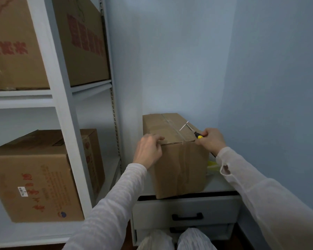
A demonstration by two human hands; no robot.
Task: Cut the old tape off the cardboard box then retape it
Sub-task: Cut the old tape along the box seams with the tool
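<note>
A plain brown cardboard box [181, 165] stands on a low white drawer cabinet [186, 210], in the corner of the room. Clear old tape [172, 127] runs along the middle seam of its top and down its front face. My left hand [148, 150] presses on the box's near left top edge, fingers curled over it. My right hand [211, 139] grips a yellow and black utility knife [197, 135] at the box's near right top corner. Its thin blade points up and left, its tip near the tape seam.
White metal shelving [61, 98] stands at left and holds several printed cardboard boxes [34, 175]. Blue walls close in behind and to the right. Something yellow-green [212, 166] lies on the cabinet behind my right forearm. The top drawer has a black handle [187, 216].
</note>
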